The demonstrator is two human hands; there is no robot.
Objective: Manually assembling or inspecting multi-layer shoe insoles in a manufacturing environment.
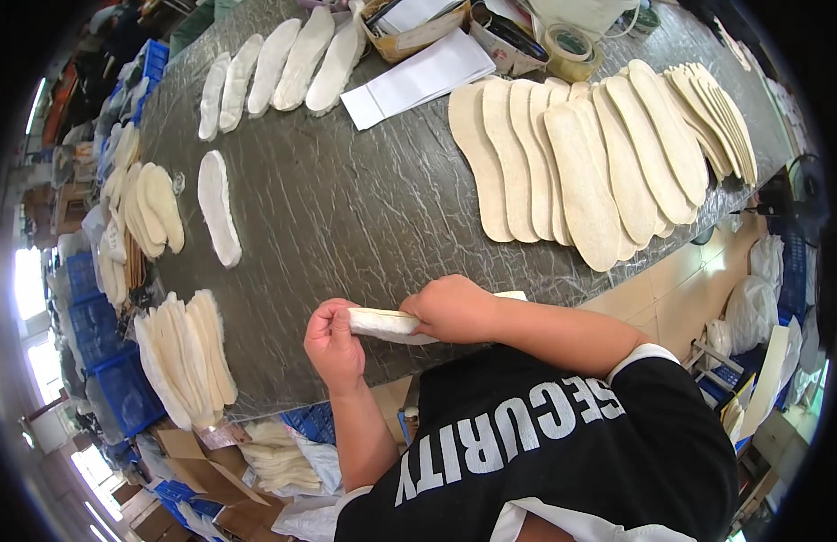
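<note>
A fluffy white insole (375, 323) is held nearly edge-on between my hands at the near edge of the table. My left hand (335, 345) pinches its left end between thumb and fingers. My right hand (453, 309) is closed on it around the middle, and my right wrist covers part of its length. Past that wrist, a pale tip shows above the forearm. Nearest on the table to the left, a single white fleecy insole (219, 208) lies by itself. To the right, overlapping rows of cream insoles (585, 185) lie fanned out.
Several white insoles (296, 59) lie at the far left, beside folded white paper (418, 79). Bunched insoles (185, 357) rest at the table's left edge, below another cream pile (152, 208). Tape rolls (570, 50) and a small box (414, 32) stand at the back.
</note>
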